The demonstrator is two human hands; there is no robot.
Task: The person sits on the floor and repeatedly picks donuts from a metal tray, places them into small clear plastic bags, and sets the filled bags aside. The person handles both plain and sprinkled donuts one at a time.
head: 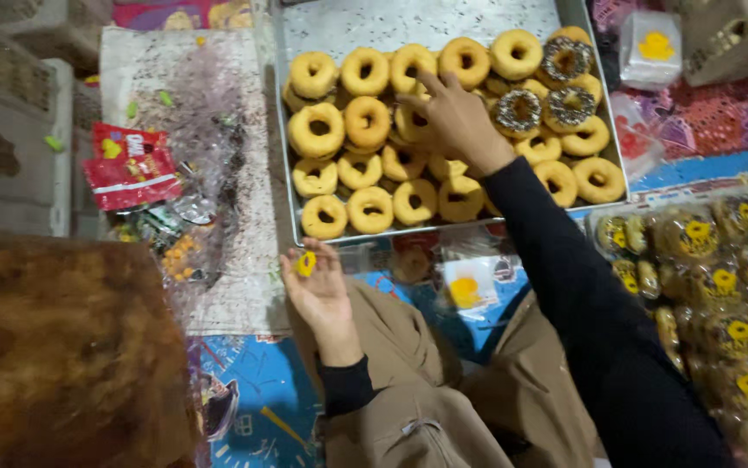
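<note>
A metal tray [408, 22] holds many plain golden doughnuts [367, 120]; three at its far right carry dark sprinkles [519, 110]. My right hand [454, 120] reaches over the tray's middle, fingers resting on a plain doughnut, though the grip is hidden. My left hand [320, 286] hovers palm-up just below the tray's near edge, with a small yellow sticker [306, 263] at its fingertips. Both arms wear dark sleeves.
Stacks of wrapped doughnuts with yellow stickers [721, 277] lie at the right. A red snack packet [129, 165] and crumpled clear plastic [192, 147] sit on paper at the left. A brown blurred mass [62, 347] fills the lower left. More plastic bags [650, 48] are top right.
</note>
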